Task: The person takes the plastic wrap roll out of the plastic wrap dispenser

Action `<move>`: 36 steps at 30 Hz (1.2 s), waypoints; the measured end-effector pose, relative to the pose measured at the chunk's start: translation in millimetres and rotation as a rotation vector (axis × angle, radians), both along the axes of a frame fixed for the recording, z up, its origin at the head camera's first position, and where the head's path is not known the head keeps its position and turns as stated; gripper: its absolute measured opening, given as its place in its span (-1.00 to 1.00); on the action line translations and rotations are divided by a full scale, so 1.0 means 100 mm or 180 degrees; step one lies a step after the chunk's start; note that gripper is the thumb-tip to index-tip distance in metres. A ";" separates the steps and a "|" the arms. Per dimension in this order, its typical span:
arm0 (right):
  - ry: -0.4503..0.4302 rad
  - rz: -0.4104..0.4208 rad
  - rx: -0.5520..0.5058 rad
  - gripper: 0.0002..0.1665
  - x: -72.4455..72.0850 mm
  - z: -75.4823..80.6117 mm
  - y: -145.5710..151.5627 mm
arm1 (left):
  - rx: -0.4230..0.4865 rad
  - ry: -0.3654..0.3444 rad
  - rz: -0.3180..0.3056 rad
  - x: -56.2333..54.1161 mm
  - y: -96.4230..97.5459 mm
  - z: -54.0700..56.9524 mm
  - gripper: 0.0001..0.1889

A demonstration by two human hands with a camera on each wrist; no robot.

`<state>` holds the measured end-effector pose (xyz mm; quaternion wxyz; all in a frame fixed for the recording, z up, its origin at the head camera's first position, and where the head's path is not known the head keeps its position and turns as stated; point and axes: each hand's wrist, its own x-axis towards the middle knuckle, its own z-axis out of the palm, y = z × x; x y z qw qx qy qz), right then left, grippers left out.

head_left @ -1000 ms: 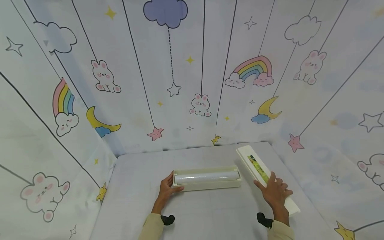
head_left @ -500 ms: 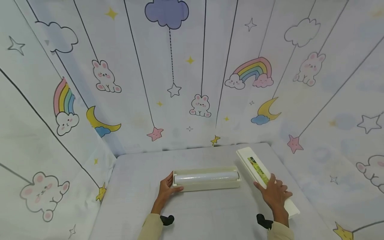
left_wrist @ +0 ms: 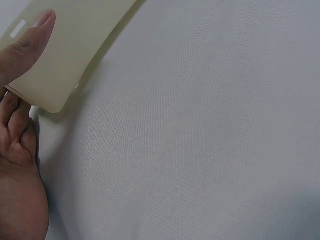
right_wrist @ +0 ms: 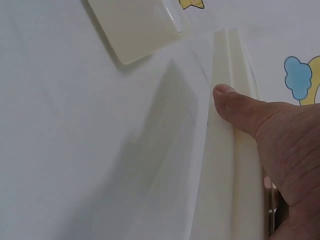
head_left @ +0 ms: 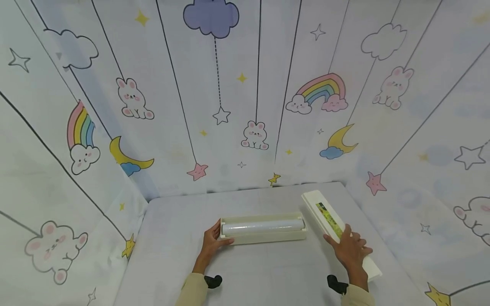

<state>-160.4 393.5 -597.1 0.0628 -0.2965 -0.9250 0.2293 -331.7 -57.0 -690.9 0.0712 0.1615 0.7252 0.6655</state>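
Note:
A long cream cling film dispenser box [head_left: 268, 239] lies topless on the table, a shiny whitish roll of film [head_left: 263, 226] inside it. My left hand [head_left: 212, 244] grips its left end; in the left wrist view the thumb [left_wrist: 31, 44] lies on the side wall and the other fingers bend at the end. To the right, my right hand [head_left: 350, 250] holds the box's long cream lid [head_left: 313, 199], which slants and carries a green-yellow label [head_left: 330, 219]. The right wrist view has the thumb [right_wrist: 240, 107] pressed on the lid's side, with most other fingers hidden.
A white cloth covers the table [head_left: 264, 276]. Behind it and at both sides hang white cloth walls [head_left: 229, 55] printed with rabbits, stars, clouds and rainbows. Black straps [head_left: 213, 281] show at both wrists.

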 end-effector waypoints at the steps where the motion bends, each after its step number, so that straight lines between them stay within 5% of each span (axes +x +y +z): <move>1: -0.0014 0.0003 -0.0006 0.27 0.00 0.00 0.00 | 0.0010 -0.0024 0.0003 0.00 0.00 0.00 0.10; 15: -0.0095 -0.0012 -0.0042 0.31 0.02 -0.20 0.05 | 0.0085 -0.0268 0.0037 -0.02 0.01 -0.06 0.11; 29: -0.0192 -0.0037 -0.0120 0.33 0.07 -0.26 0.06 | 0.0160 0.0148 -0.0067 0.00 -0.03 -0.13 0.09; 36: -0.0183 -0.0008 -0.0102 0.33 0.07 -0.29 0.08 | 0.0161 0.0076 -0.0072 -0.03 -0.03 -0.13 0.10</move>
